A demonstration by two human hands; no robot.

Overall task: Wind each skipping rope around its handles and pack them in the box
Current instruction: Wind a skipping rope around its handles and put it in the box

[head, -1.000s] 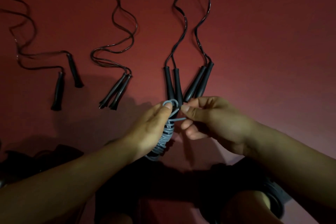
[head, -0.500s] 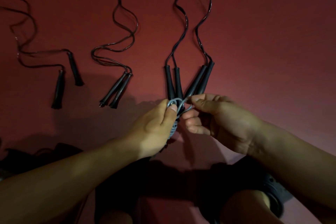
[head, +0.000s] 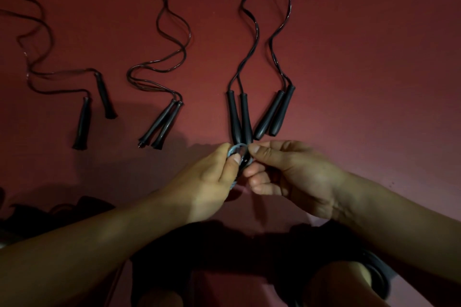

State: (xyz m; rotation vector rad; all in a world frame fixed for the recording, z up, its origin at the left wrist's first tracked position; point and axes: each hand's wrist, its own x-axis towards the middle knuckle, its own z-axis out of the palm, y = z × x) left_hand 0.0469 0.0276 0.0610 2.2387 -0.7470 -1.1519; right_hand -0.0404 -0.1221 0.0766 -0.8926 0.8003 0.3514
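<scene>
Both hands work a grey skipping rope at the centre of a dark red floor.

The left hand [head: 204, 182] grips the wound grey rope bundle [head: 237, 157], thumb pressed on a small loop at its top; the handles inside are mostly hidden. The right hand [head: 291, 177] pinches the same loop between thumb and forefinger, its other fingers curled beneath. Beyond the hands, four unwound black skipping ropes lie on the floor [head: 374, 70], cords trailing away: a far-left pair of handles [head: 83, 123] apart, a second pair [head: 163, 124] touching, a third pair [head: 239, 117] just above the loop, a fourth pair [head: 277, 113] beside it. No box can be made out.
</scene>
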